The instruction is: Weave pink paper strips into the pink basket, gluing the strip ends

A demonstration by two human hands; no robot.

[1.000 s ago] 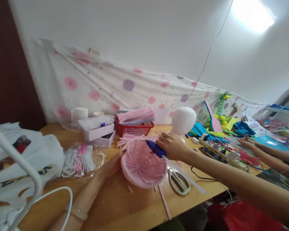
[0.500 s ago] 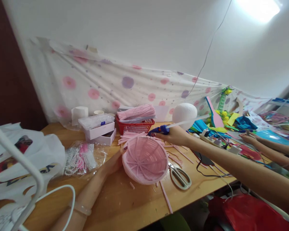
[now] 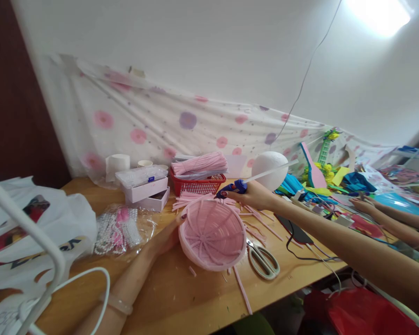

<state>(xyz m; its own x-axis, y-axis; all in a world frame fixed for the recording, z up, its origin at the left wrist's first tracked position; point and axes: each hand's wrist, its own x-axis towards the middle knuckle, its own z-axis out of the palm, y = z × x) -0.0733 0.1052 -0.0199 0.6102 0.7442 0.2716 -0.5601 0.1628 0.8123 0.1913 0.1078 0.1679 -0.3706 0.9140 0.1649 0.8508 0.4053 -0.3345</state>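
Note:
A pink woven basket (image 3: 212,234) is tilted on its side on the wooden table (image 3: 181,298), its inside facing me. My left hand (image 3: 167,235) grips its left rim, fingers curled behind it. My right hand (image 3: 253,195) is closed on a blue glue gun (image 3: 233,188) with a white glue stick poking out its back toward the right. The gun's nozzle points left, just above the basket's far rim.
Scissors (image 3: 264,261) lie right of the basket among loose pink strips. Behind stand a red basket (image 3: 197,185) of pink strips, pink boxes (image 3: 145,190), a white foam head (image 3: 269,170) and a bag of beads (image 3: 120,228). Another person's hand (image 3: 361,204) works at the right amid coloured craft scraps.
My right hand lifted the glue gun out of the basket and turned it level above the far rim. The basket tipped a little more toward me.

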